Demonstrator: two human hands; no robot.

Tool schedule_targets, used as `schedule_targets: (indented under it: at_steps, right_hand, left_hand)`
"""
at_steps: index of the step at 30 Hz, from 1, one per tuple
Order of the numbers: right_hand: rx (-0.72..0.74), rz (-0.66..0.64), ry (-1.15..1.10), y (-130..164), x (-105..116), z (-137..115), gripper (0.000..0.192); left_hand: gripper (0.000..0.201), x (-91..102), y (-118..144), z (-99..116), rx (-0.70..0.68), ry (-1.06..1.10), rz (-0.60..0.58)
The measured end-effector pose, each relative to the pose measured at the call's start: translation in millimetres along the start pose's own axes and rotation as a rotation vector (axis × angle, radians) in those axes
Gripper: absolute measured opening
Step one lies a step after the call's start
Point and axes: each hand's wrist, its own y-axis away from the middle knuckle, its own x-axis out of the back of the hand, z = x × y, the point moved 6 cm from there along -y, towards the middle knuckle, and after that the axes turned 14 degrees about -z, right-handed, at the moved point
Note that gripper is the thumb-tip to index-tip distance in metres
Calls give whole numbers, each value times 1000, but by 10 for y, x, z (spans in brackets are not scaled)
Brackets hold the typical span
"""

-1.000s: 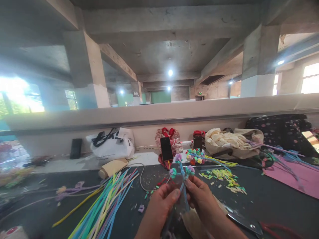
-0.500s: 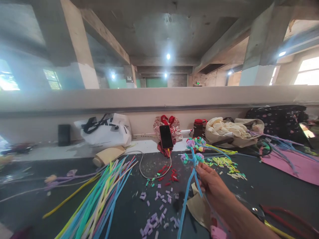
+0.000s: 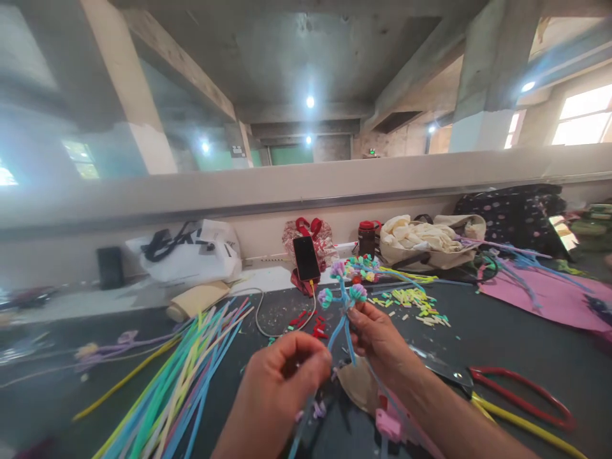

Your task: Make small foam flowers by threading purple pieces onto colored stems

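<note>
My right hand [image 3: 377, 335] pinches a pipe-cleaner flower sprig just below its branching point. The sprig [image 3: 343, 290] stands upright, with several round lilac and mint-green blossoms on blue stems. Loose blue pipe-cleaner ends hang below that grip. Lower and to the left, my left hand [image 3: 291, 376] has thumb and forefinger closed around one of these hanging blue stems [image 3: 337, 333]. Part of that stem is hidden behind the left fingers, and it shows again beneath them. Small lilac cut pieces [image 3: 319, 409] lie under the hands, partly covered.
At left lies a bundle of coloured pipe cleaners [image 3: 176, 376]. Scissors [image 3: 521, 395] with red and yellow handles rest at right. Behind are yellow cut pieces [image 3: 415, 303], red pieces [image 3: 319, 326], a cabled phone [image 3: 306, 258], a red-lidded bottle [image 3: 366, 240] and pink sheet [image 3: 535, 296].
My left hand has come in from below and closed on a hanging blue stem. The view has shifted, so the sprig and right hand appear further left.
</note>
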Motion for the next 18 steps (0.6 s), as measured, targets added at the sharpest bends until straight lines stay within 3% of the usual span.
schedule_targets:
  at_steps: [2, 4, 8, 13, 18]
  right_hand:
    - [10, -10, -2, 0, 4, 14, 22]
    - [17, -25, 17, 1, 0, 33, 23]
    - [27, -52, 88, 22, -48, 51, 24]
    - [82, -67, 197, 78, -178, -2, 19]
    - [52, -5, 95, 98, -220, 1, 13]
  left_hand:
    - [20, -176, -229, 586, 14, 37, -39]
    - [22, -310, -341, 866, 54, 167, -26]
    - [32, -563, -412, 845, 58, 440, -145]
    - [24, -629, -459, 678, 40, 597, -25]
    - [23, -653, -438, 610, 80, 693, 52]
